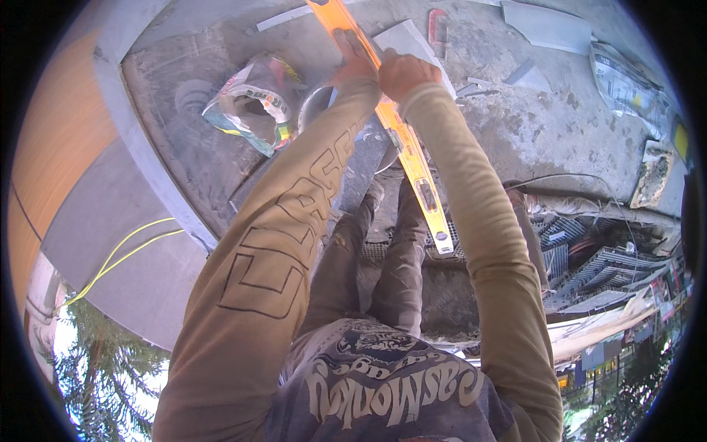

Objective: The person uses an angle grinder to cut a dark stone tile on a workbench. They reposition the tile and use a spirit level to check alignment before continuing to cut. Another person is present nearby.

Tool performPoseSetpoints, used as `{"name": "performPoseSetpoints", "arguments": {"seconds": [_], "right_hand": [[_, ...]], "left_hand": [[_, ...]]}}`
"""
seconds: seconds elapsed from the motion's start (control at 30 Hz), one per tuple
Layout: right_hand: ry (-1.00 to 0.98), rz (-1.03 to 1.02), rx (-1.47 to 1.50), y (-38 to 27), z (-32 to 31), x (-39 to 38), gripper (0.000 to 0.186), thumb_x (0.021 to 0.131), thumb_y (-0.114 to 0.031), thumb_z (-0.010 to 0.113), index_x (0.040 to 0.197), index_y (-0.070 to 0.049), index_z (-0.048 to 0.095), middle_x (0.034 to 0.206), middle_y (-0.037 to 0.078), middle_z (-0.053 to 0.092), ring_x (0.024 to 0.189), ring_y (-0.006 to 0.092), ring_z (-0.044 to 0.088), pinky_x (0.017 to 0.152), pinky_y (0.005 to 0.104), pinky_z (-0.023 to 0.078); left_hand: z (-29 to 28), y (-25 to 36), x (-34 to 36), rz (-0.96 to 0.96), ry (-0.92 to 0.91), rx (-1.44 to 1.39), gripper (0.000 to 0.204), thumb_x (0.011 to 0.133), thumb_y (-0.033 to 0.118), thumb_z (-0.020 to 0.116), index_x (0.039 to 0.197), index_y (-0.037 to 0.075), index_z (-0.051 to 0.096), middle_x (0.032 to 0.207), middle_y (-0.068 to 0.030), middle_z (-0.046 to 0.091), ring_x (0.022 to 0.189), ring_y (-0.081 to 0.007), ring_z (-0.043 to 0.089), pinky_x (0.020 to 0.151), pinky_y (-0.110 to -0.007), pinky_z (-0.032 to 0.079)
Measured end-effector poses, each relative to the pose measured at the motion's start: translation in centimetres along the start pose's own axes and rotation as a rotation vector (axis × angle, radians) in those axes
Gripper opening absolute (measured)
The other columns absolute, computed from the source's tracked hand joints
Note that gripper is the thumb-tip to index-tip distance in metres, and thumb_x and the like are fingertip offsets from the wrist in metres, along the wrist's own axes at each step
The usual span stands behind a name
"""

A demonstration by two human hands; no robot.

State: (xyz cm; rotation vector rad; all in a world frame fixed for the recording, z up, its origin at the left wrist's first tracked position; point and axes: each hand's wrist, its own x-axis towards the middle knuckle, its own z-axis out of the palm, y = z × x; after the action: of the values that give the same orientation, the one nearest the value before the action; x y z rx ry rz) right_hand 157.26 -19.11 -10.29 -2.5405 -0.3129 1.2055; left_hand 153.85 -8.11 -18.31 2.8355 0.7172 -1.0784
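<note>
A long orange-yellow spirit level (409, 151) runs diagonally from the top edge down to near my legs. My left hand (355, 59) lies over its upper part, fingers pressed on it, holding it. Close beside it, my right hand (409, 74) is closed in a fist against the level's right edge; what its fingers hold is hidden. Beneath and beside the level is a dark grey slab (366, 162). A light grey flat piece (407, 40) lies beyond my right hand.
Left of my arms stand an open bag (254, 110) and a partly hidden bucket (315, 103). A red clamp (437, 33) and grey offcuts (529, 76) lie on the dusty floor. Metal gratings (611, 269) are at the right; a yellow cable (118, 254) hangs at the left.
</note>
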Motion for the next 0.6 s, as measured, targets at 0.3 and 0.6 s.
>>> {"name": "performPoseSetpoints", "arguments": {"seconds": [0.3,0.6], "right_hand": [[-0.112,0.046,-0.024,3.2,3.1,-5.3,0.032,0.099,-0.029,0.047,0.119,-0.006,0.06,0.114,0.021,0.073,0.11,0.0421,0.069,0.096,0.0569,0.05],[-0.02,-0.012,-0.008,1.3,0.9,0.3,0.03,0.099,-0.029,0.048,0.119,-0.011,0.06,0.106,0.02,0.075,0.104,0.0437,0.071,0.091,0.057,0.052]], "left_hand": [[-1.5,0.4,-1.1,-0.002,-0.213,0.145,0.143,0.058,0.057,0.096,0.164,0.009,0.013,0.167,-0.0225,-0.024,0.138,-0.0422,0.051,0.106,-0.071,0.043],[-0.6,0.0,-0.6,-0.001,-0.079,0.068,0.156,0.054,0.059,0.097,0.164,0.008,-0.002,0.168,-0.0201,-0.024,0.133,-0.0406,0.056,0.102,-0.067,0.046]]}}
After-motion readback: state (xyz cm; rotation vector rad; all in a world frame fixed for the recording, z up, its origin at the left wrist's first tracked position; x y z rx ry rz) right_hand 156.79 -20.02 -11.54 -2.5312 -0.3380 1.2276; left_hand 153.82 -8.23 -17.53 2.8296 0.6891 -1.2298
